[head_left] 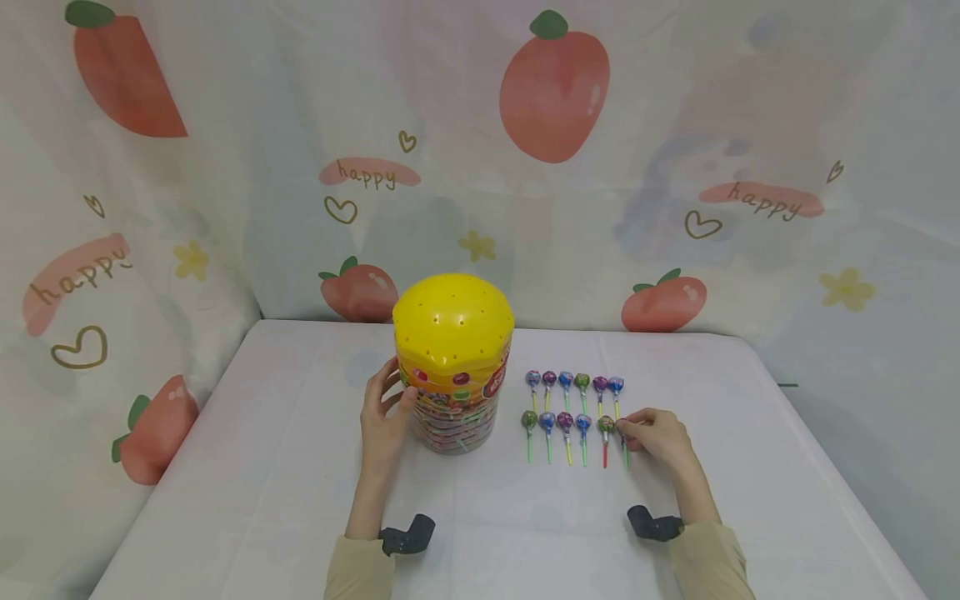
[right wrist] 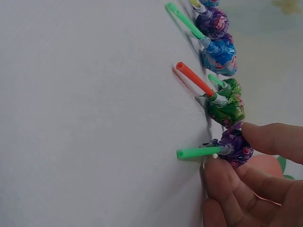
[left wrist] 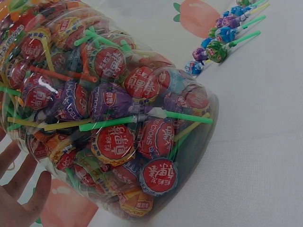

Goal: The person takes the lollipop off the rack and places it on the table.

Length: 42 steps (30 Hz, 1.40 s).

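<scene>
A big clear jar packed with wrapped lollipops, topped by a yellow lid, stands upright on the table. My left hand rests against the jar's left side, fingers spread; in the left wrist view the left fingers lie along its wall. To the right of the jar, lollipops are laid out in two rows. At the right end of the near row, my right hand pinches the head of a purple lollipop with a green stick. Beside it is a green-wrapped lollipop with a red stick.
A white cloth covers the table. Behind it hangs a curtain printed with fruit, hearts and words. The far row of lollipops lies just beyond the near one. A black wrist mount sits on each forearm.
</scene>
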{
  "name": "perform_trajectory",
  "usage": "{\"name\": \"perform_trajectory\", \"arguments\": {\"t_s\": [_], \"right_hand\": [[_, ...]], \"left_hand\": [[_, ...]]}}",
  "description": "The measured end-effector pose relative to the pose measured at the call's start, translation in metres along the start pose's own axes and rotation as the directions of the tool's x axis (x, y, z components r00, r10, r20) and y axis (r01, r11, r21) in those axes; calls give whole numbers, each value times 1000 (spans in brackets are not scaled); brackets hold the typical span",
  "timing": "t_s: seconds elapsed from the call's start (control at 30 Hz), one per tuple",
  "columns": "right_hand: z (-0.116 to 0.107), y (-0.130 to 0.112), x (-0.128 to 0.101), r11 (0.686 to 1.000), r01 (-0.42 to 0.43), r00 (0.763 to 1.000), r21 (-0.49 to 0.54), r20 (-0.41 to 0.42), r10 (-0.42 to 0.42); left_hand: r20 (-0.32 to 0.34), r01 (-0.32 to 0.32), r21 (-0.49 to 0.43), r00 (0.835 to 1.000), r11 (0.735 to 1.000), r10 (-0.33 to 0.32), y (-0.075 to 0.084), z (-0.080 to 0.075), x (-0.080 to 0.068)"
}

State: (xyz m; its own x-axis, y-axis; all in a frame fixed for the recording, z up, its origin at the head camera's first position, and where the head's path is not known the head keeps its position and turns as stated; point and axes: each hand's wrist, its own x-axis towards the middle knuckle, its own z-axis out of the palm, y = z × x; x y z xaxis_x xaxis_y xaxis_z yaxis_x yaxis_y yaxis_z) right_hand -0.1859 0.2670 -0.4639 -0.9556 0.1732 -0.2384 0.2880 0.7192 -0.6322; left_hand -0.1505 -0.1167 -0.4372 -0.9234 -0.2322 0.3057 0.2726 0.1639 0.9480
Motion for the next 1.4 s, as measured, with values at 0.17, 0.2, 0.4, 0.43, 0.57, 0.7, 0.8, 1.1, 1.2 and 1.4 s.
{"name": "perform_trajectory", "arguments": {"t_s": [0.17, 0.2, 0.4, 0.43, 0.57, 0.7, 0.8, 1.1, 1.2, 1.4], "right_hand": [[2, 2, 1, 1000, -5, 1000, -16, -2, 5], [2, 3, 1, 1000, -9, 1000, -18, -3, 9], [2, 2, 0, 1000, -14, 1000, -24, -8, 14], [2, 2, -1, 1000, -14, 1000, -25, -8, 14], [2, 2, -2, 1000, -13, 1000, -26, -4, 13], [1, 2, -3, 1000, -10, 1000, -20, 2, 10], [-1, 0, -4, 1000, -10, 1000, -21, -2, 10], [-11, -15, -15, 1000, 4, 999, -25, -37, -5], [-11, -21, -20, 999, 40, 997, -31, -62, -42], [-13, -33, -29, 990, 124, 982, -73, -134, -133]], "left_hand": [[-5, -12, 2, 1000, 1000, 12, -3, 1, 0], [-8, -14, -1, 1000, 1000, 14, -6, 1, 1], [-21, -24, -15, 1000, 1000, 23, -33, 4, 6], [-21, -28, -15, 999, 999, 28, -35, 4, 6], [-16, -53, -13, 998, 998, 53, -38, 3, 7], [-19, -57, -3, 998, 998, 57, -38, 0, 8], [-18, -51, 14, 999, 999, 51, -37, -2, 9], [43, -49, 43, 998, 998, 47, -37, -13, 15], [65, -49, 56, 997, 997, 45, -36, -18, 17], [91, -42, 121, 995, 992, 31, -39, -29, 19]]}}
